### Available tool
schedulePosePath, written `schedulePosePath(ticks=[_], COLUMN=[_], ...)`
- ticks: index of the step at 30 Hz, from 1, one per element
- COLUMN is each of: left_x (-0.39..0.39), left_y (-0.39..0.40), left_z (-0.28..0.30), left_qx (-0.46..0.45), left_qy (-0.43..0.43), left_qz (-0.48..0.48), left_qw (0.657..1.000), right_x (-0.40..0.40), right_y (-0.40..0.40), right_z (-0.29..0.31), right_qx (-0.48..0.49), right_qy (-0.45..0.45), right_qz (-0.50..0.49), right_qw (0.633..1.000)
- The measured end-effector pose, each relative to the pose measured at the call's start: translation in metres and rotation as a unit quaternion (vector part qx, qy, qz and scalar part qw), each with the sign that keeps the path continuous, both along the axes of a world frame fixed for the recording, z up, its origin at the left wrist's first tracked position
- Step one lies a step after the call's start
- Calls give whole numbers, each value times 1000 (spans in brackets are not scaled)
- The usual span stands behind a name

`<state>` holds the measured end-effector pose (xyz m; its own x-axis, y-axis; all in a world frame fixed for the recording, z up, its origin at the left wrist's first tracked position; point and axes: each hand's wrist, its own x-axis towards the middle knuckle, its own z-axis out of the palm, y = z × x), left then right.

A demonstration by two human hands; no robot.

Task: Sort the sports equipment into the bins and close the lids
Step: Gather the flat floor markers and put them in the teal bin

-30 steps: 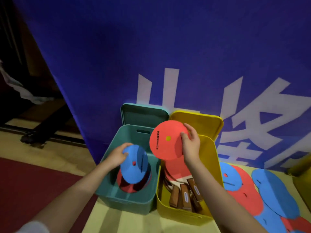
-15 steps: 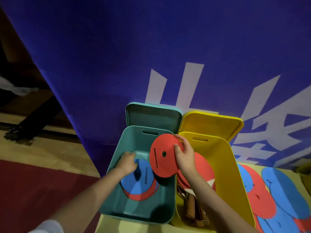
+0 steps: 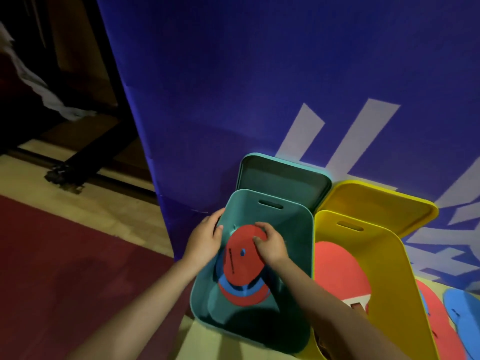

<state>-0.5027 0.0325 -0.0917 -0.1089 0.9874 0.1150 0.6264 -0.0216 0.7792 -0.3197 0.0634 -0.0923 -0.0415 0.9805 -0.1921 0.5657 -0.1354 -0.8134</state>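
- The step in hand is the sorting: a red disc (image 3: 242, 253) is being laid onto a stack of red and blue discs (image 3: 244, 292) inside the teal bin (image 3: 296, 245).
- The right hand (image 3: 271, 246) reaches into the bin, its fingers curled over the far edge of the red disc and holding it down on the pile.
- The left hand (image 3: 204, 241) rests at the bin's left rim, thumb over the edge and fingers loosely bent; whether it also touches the stack I cannot tell.
- The teal lid (image 3: 283, 178) stands open behind its bin, leaning on the blue banner (image 3: 259, 87).
- Just to the right, touching side to side, the yellow bin (image 3: 384, 268) holds a red paddle (image 3: 340, 276); its yellow lid (image 3: 376, 201) is open too.
- More red and blue discs on the floor (image 3: 457, 320) lie to the right of the yellow bin, so the sorting looks only partly done.
- The next move probably calls for letting the disc go flat and centred, then bringing the right hand across the yellow bin for another disc; both lids are left for last.
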Motion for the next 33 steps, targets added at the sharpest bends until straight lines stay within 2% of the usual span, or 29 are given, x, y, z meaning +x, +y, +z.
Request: schedulePosePath(ticks=[6,9,14,17,20,22,27,30,33], left_x=[3,4,6,2,1,1,7,28,71], left_y=[0,-1,0,1,0,-1,-10,-21,-32], left_z=[-9,-11,-12,-13,-11,-6,15,33,53], left_qx=[15,15,13,8,1,-1,50,69,78], left_qy=[-55,-78,-110,-109,-90,-50,100,107,76], left_qz=[27,37,46,40,31,36,48,32,-35], left_qw=[998,996,993,993,995,998,993,991,993], right_x=[-9,1,9,11,9,6,6,32,82], right_y=[-7,-7,-7,-7,2,9,5,-21,-57], right_z=[-41,-62,-94,-99,-92,-80,-17,30,63], right_qx=[-52,-58,-101,-123,-147,-148,-61,20,83], right_qy=[-3,-106,-253,-303,-314,-272,-43,90,147], right_qz=[16,36,55,52,70,36,15,15,-5], right_qw=[999,992,961,944,935,950,997,996,986])
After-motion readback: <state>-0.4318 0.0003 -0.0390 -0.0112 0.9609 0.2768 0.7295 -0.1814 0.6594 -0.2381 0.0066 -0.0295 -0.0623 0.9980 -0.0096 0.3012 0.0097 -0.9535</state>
